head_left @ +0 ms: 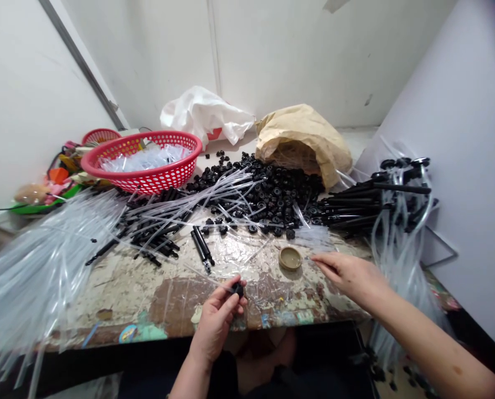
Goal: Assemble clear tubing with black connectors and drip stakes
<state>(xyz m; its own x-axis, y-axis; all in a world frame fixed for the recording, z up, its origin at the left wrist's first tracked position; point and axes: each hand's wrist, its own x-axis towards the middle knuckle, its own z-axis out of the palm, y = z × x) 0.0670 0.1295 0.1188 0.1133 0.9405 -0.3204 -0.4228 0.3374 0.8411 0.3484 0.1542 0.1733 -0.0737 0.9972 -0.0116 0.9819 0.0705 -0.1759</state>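
My left hand (217,318) is closed at the table's front edge, pinching a small black round cap (238,289) between thumb and fingertips; a thin clear tube (197,272) runs from it to the left. My right hand (347,275) lies low on the table to the right of a small tan dish (290,257), fingers pointing left and pressed together near the ends of some clear tubes (314,235); I cannot make out what they pinch. A heap of black caps (272,194) lies behind the dish.
A red basket (148,160) with clear tubes stands at the back left. A brown paper bag (301,141) and a white plastic bag (204,113) lie at the back. Assembled black rods (376,202) pile up at right, loose clear tubes (31,266) at left.
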